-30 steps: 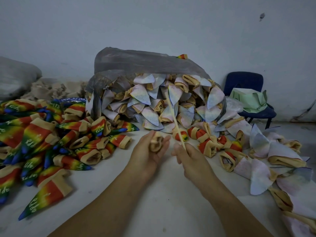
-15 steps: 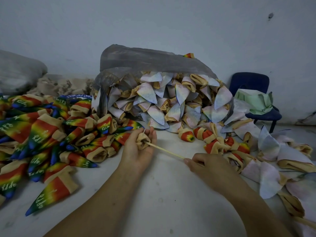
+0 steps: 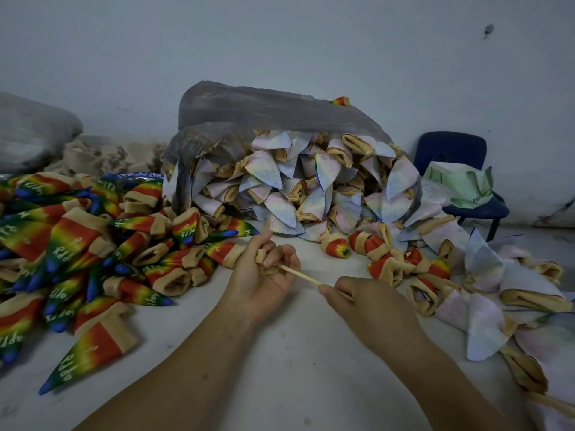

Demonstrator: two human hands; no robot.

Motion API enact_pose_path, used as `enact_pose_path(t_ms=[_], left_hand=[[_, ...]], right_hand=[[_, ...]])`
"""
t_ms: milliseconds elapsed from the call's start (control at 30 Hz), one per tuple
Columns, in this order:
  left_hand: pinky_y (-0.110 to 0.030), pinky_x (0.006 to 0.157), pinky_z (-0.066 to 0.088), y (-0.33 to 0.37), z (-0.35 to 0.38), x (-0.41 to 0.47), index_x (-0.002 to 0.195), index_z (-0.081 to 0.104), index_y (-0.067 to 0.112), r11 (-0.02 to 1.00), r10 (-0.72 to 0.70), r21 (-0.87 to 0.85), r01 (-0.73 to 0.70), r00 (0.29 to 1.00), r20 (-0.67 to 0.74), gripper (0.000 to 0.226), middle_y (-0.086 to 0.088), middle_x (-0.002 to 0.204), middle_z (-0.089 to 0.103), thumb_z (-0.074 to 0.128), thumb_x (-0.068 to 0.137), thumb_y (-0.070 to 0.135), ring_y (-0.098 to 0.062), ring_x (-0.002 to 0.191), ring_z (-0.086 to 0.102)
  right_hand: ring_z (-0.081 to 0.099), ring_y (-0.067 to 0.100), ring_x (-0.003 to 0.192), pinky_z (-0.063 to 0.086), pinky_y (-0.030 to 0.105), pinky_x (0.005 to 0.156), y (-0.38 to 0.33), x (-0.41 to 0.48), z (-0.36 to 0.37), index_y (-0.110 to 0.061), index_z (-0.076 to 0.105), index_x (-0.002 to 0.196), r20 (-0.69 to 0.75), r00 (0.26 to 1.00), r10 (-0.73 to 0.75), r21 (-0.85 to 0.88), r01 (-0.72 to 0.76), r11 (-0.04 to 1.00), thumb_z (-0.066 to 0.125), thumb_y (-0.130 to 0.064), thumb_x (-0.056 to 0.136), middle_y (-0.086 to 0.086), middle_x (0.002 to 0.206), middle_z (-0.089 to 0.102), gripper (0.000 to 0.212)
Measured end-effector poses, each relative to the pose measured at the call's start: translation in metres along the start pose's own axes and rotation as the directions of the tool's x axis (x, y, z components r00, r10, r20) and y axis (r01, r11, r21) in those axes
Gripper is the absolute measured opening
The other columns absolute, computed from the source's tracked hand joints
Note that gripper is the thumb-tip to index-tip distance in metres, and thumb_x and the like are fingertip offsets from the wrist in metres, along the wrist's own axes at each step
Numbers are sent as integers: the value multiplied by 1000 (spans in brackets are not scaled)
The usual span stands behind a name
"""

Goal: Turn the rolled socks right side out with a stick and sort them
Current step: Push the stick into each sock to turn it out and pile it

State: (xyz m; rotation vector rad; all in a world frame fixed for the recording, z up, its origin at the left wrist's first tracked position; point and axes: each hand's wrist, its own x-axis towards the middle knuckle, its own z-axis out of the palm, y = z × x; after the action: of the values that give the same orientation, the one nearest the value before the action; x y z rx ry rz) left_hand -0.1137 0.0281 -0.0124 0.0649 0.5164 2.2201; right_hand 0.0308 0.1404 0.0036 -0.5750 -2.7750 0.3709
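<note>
My left hand (image 3: 264, 275) grips a small tan rolled sock (image 3: 267, 265), bunched inside its curled fingers. A thin pale wooden stick (image 3: 303, 276) runs from that sock down to the right into my right hand (image 3: 370, 309), which pinches its near end. The stick's far tip is hidden inside the sock. Rainbow socks turned right side out (image 3: 77, 244) lie heaped on the left. Pale inside-out socks (image 3: 298, 188) spill from a grey plastic bag (image 3: 264, 110) behind my hands.
More pale socks (image 3: 485, 306) and several half-rolled red-and-tan ones (image 3: 389, 259) lie to the right. A dark blue chair (image 3: 454, 150) with green cloth on it stands by the wall. A grey sack (image 3: 31, 132) sits far left. The white tabletop (image 3: 280, 353) lies under my forearms.
The stick swung from upright to lying across between my hands and went into the sock. My left hand closed more tightly round the sock, and my right hand moved down and right.
</note>
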Motion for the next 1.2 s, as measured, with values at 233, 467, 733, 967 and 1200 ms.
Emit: enact_pose_path(t_ms=[233, 467, 733, 967, 1200], left_hand=[[-28, 65, 49, -23, 11, -2, 43, 44, 18, 954, 95, 295, -57, 989, -116, 51, 0, 45, 29, 50, 94, 16, -12, 51, 53], [-31, 69, 48, -28, 8, 3, 51, 46, 14, 931, 129, 359, -65, 979, -156, 45, -3, 50, 34, 52, 96, 17, -15, 56, 56], [-34, 80, 51, -22, 5, 0, 72, 65, 10, 951, 116, 298, -85, 989, -91, 24, -5, 69, 62, 58, 93, 21, -19, 72, 71], [-29, 71, 58, -21, 6, 3, 111, 65, 9, 908, 258, 370, -198, 959, -120, 31, -7, 97, 76, 44, 104, 30, -18, 82, 74], [-30, 88, 58, -26, 4, 0, 121, 59, 6, 790, 191, 576, -210, 977, 95, 50, -12, 113, 73, 24, 107, 40, -24, 108, 70]], right_hand=[[59, 11, 73, 48, 30, 64, -15, -3, 14, -25, 61, 86, 0, 998, 56, 105, -56, 993, 32, -58, 94, -7, 77, 64, 45], [60, 8, 82, 50, 31, 73, -16, 1, 24, -28, 67, 90, 80, 988, 134, 282, -151, 947, 36, -54, 95, -12, 92, 69, 40], [58, 15, 73, 49, 34, 68, -4, 5, 16, -23, 60, 86, 83, 988, 128, 245, -145, 959, 35, -53, 95, -5, 79, 64, 40], [51, 11, 65, 42, 34, 61, 13, 7, 6, -24, 56, 86, 99, 991, 90, 233, -111, 966, 39, -44, 97, -3, 67, 52, 29], [61, 9, 87, 51, 35, 75, 7, 4, 8, -31, 58, 86, -2, 998, 58, 247, -56, 968, 36, -42, 99, -11, 89, 66, 27]])
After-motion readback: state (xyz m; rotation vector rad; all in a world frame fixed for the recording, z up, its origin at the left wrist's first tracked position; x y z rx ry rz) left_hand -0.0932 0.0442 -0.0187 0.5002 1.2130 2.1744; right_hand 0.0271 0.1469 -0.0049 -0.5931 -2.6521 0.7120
